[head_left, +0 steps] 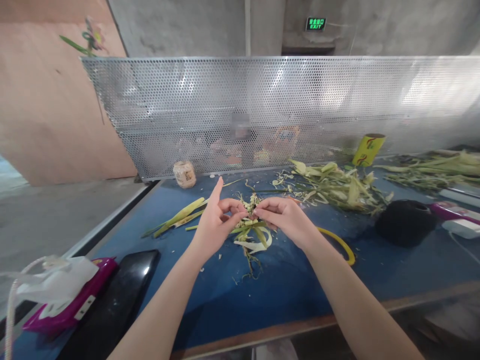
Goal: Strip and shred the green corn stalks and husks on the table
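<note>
My left hand is closed in a pinch near the middle of the table, with one finger stretched upward. Opposite it, my right hand pinches with thumb and fingertips. Between the two sets of fingertips is a small pale green, crumpled plant piece with a dark spot; its exact shape is partly hidden by the fingers. Under and just in front of the hands lie husk-like green strips and a pale curled strip, with thin stringy roots or fibres. Long yellow-green leaves lie left of my left hand.
A heap of husks lies right of centre, near a yellow can. A wrapped roll stands by the perforated metal screen. A yellow ring, black round object, phone-like black slab and purple device flank my arms.
</note>
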`<state>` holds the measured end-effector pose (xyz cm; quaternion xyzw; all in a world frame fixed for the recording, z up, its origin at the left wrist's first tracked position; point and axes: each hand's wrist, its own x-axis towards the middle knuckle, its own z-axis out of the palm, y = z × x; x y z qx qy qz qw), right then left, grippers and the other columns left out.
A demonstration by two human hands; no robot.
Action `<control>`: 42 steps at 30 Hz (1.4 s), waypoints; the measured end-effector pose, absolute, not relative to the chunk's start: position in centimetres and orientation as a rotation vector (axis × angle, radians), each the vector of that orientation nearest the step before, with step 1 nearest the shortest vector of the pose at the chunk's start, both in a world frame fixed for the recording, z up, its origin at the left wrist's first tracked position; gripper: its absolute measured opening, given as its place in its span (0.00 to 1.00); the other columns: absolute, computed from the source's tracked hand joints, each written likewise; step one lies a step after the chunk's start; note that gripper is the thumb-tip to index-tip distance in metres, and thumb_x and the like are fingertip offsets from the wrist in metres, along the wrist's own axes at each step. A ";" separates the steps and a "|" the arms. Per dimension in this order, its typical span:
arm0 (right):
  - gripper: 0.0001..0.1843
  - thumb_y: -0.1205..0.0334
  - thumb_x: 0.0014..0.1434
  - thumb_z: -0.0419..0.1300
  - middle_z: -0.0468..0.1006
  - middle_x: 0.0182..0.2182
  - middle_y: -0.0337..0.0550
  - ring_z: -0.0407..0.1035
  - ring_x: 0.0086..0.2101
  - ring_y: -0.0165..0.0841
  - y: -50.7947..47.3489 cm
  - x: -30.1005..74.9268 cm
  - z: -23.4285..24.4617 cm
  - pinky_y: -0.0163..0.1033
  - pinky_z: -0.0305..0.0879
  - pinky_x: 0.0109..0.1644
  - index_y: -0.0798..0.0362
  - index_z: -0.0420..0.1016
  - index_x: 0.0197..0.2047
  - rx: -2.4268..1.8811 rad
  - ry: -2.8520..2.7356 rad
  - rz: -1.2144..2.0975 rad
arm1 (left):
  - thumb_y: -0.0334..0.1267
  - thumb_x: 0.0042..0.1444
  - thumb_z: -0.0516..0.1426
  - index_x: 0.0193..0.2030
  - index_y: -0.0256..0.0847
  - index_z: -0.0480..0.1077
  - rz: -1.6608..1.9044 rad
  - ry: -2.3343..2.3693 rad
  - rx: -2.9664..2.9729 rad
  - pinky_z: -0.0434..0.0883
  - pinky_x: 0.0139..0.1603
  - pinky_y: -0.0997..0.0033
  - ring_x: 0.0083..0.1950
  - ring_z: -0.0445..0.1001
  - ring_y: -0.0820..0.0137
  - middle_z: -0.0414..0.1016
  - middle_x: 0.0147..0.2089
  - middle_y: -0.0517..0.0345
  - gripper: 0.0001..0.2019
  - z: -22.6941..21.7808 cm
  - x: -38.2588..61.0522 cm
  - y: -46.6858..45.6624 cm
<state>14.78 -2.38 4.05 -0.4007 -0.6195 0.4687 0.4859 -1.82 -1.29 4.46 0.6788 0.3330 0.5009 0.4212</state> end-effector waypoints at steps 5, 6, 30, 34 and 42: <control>0.09 0.57 0.49 0.57 0.74 0.27 0.41 0.56 0.18 0.21 -2.4 14.7 4.1 0.31 0.50 0.22 0.55 0.68 0.27 -0.991 -1.495 1.156 | 0.31 0.46 0.58 0.63 0.42 0.40 1.356 0.673 1.515 0.63 0.24 0.79 0.27 0.65 0.78 0.67 0.27 0.63 0.39 4.5 -2.2 -0.9; 0.10 0.56 0.49 0.57 0.73 0.27 0.41 0.55 0.18 0.21 -2.4 14.7 4.1 0.31 0.50 0.21 0.55 0.68 0.26 -1.001 -1.486 1.150 | 0.31 0.47 0.58 0.62 0.42 0.42 1.360 0.640 1.487 0.65 0.26 0.78 0.30 0.68 0.76 0.67 0.27 0.64 0.38 4.5 -2.2 -0.9; 0.10 0.57 0.51 0.57 0.70 0.25 0.36 0.59 0.19 0.22 -2.9 14.0 4.1 0.32 0.58 0.24 0.53 0.60 0.27 -0.695 -1.431 1.318 | 0.25 0.46 0.57 0.37 0.31 0.70 0.988 0.687 0.935 0.66 0.22 0.86 0.23 0.67 0.82 0.70 0.24 0.59 0.09 4.1 -2.0 -0.5; 0.08 0.59 0.52 0.56 0.72 0.27 0.38 0.66 0.25 0.25 -2.6 13.9 3.8 0.35 0.63 0.29 0.53 0.61 0.27 -0.587 -1.425 1.251 | 0.24 0.48 0.56 0.39 0.31 0.69 1.089 0.708 0.926 0.67 0.22 0.86 0.22 0.67 0.82 0.71 0.25 0.59 0.10 4.5 -1.8 -0.8; 0.04 0.63 0.52 0.56 0.76 0.29 0.41 0.67 0.30 0.29 -3.3 14.3 4.2 0.37 0.62 0.35 0.51 0.71 0.28 -0.613 -1.884 0.758 | 0.24 0.49 0.55 0.45 0.28 0.65 1.201 0.535 0.861 0.68 0.25 0.85 0.23 0.68 0.82 0.68 0.23 0.61 0.15 4.8 -1.4 -1.4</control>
